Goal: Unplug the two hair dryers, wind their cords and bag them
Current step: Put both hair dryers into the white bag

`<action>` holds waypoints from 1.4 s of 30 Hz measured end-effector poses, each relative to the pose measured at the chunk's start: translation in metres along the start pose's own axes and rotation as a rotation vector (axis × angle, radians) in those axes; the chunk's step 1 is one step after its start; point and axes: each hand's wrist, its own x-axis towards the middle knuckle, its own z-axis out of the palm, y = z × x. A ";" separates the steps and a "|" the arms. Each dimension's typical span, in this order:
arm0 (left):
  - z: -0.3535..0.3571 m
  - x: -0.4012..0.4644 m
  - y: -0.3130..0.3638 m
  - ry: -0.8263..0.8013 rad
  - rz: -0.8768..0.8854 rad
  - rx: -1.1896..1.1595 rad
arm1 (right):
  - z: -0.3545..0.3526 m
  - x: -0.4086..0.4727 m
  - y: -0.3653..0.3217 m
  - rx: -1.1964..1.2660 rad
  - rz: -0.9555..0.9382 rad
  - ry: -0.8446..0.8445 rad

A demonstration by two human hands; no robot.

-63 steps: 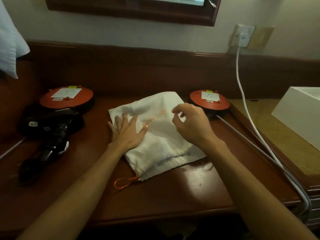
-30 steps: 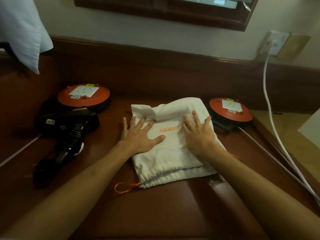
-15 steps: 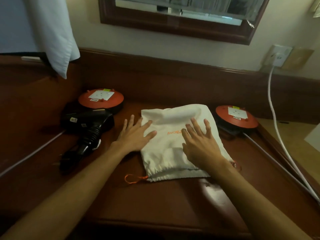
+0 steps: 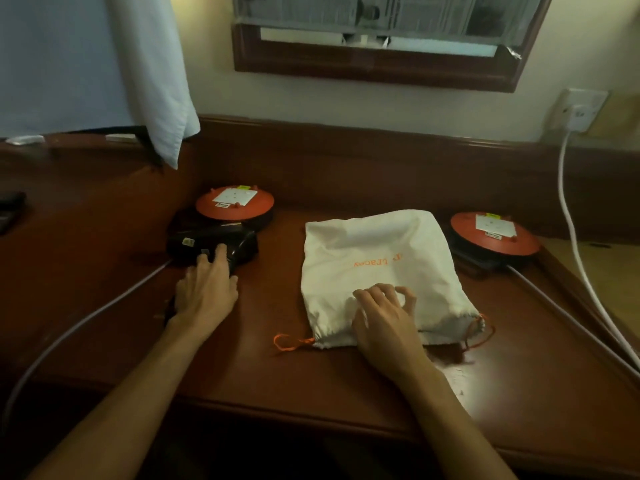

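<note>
Nearest the camera, on the dark reddish-brown wooden desk (image 4: 242, 372), lies the landmark: a white cloth drawstring bag (image 4: 377, 271) with orange lettering, lying flat with its gathered mouth toward the person. The right hand (image 4: 384, 320) rests on the bag's near edge, its fingers curled and bunching the cloth close to the mouth; whether thumb and forefinger truly pinch the fabric cannot be told. Orange drawstring loops (image 4: 291, 342) stick out at both near corners of the bag.

Left of the bag, well apart from it, the left hand (image 4: 207, 292) lies over the handle of a black plastic hair dryer (image 4: 211, 245), fingers stretched forward and touching its body; the thumb side is hidden, so whether it grasps the handle cannot be told. A grey cable (image 4: 86, 323) runs from the dryer's area off toward the near left.

Behind the dryer, left of the bag's far end, sits a round orange-topped cable reel (image 4: 235, 202) with a white socket plate. A second such reel (image 4: 495, 233) sits just right of the bag. Farther right of the bag, a white cord (image 4: 571, 237) climbs to a white wall socket (image 4: 581, 110). Above and beyond the bag hangs a dark-framed mirror (image 4: 377, 64); a white cloth (image 4: 156, 81) hangs to the far left.
</note>
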 end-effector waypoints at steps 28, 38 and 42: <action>-0.001 -0.099 0.134 -0.024 0.656 -0.850 | -0.102 -0.031 0.027 1.301 0.570 0.132; 0.032 -0.058 0.126 0.018 0.661 -0.259 | -0.152 -0.053 0.041 1.228 0.327 -0.153; 0.004 -0.031 0.133 0.059 0.585 -0.583 | -0.153 -0.059 0.041 1.177 0.197 -0.348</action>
